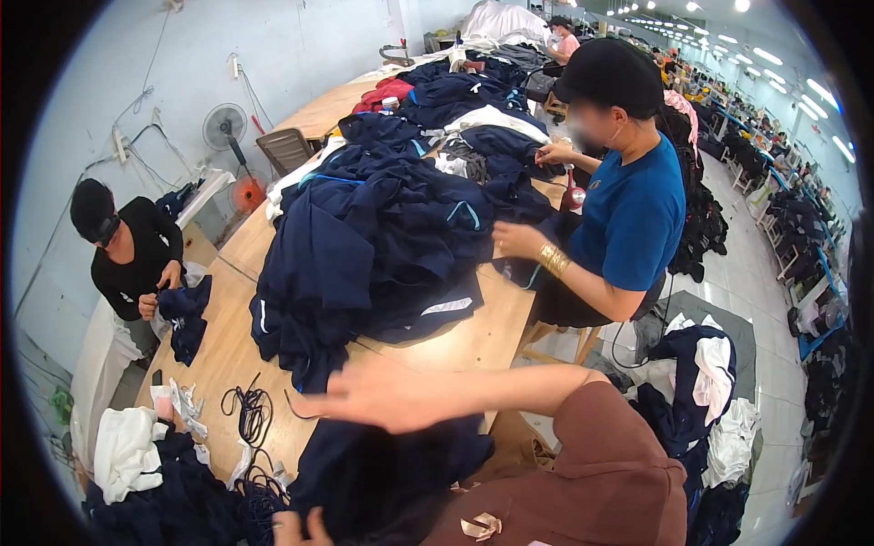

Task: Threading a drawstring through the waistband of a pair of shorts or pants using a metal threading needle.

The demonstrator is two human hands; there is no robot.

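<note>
My right arm, in a brown sleeve, reaches across from the right. Its hand (378, 396) is blurred by motion above a navy garment (382, 464), and its fingers point left. A thin dark cord curves beside the fingertips; whether they grip it is unclear. At the lower edge, my left hand (300, 530) shows only in part, with thumb and finger apart next to the garment's left side. Left of it lie a bundle of dark cords (250, 414) and a second tangle of cord (264, 496).
A large heap of navy garments (337, 227) covers the wooden table (218, 337) ahead. White cloth (127, 455) lies on navy fabric at lower left. One co-worker in blue (628, 209) stands at right; another in black (137, 246) handles navy cloth at left. Garments (715, 382) are piled on the right-hand floor.
</note>
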